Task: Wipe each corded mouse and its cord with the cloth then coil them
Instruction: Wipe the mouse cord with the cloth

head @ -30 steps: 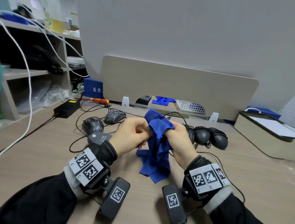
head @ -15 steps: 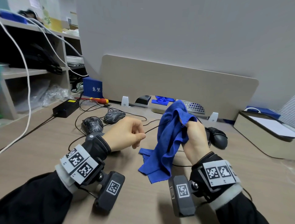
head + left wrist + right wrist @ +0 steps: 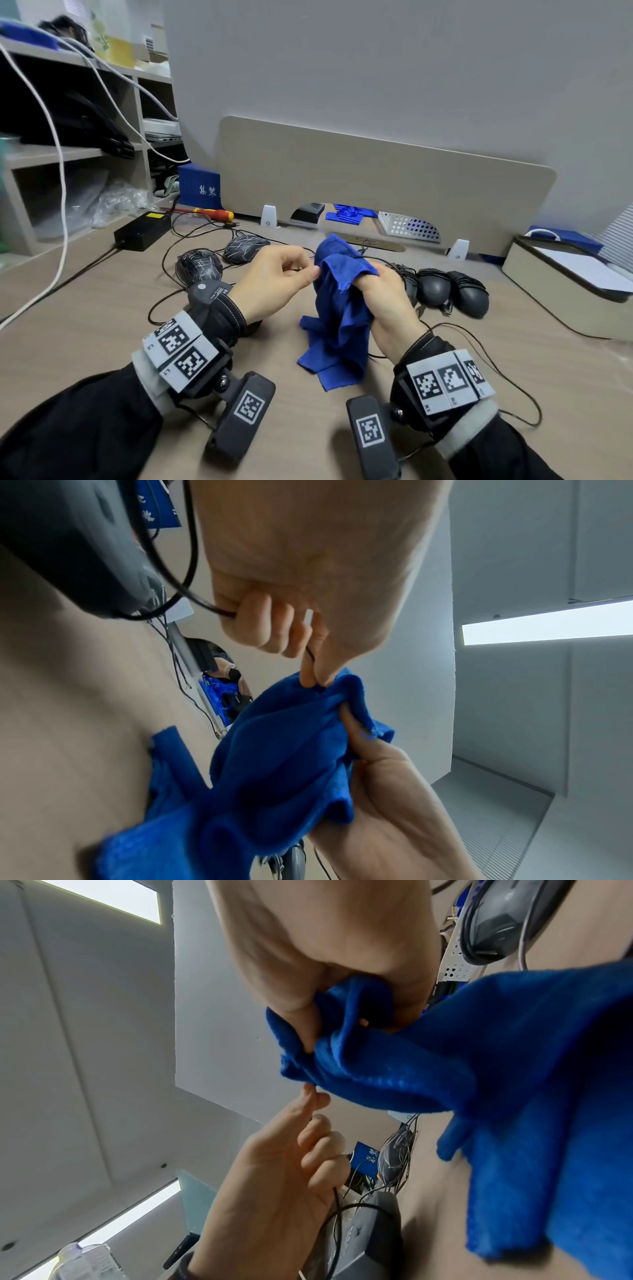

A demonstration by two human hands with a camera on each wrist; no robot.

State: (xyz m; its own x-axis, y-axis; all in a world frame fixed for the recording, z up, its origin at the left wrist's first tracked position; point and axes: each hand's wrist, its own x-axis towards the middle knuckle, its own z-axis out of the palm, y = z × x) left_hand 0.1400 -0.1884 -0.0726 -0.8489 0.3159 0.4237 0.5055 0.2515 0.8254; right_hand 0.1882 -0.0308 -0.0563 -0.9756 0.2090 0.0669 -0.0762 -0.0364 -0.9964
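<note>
My right hand grips a blue cloth bunched round a thin black mouse cord; the cloth's lower end lies on the desk. My left hand pinches that cord between thumb and forefinger, right beside the cloth. In the right wrist view the cloth fills the right side and the left hand's fingers touch its edge. Two black mice with white line patterns lie left of the hands. Three plain black mice with cords wound round them sit to the right.
A black power brick and a red and yellow screwdriver lie at the back left among loose cords. A beige divider panel stands behind. A beige box sits at the right. Shelves with white cables stand at the left.
My right hand slid the cloth out along the cord to the right, then came back beside my left hand. My left hand kept its pinch on the cord.
</note>
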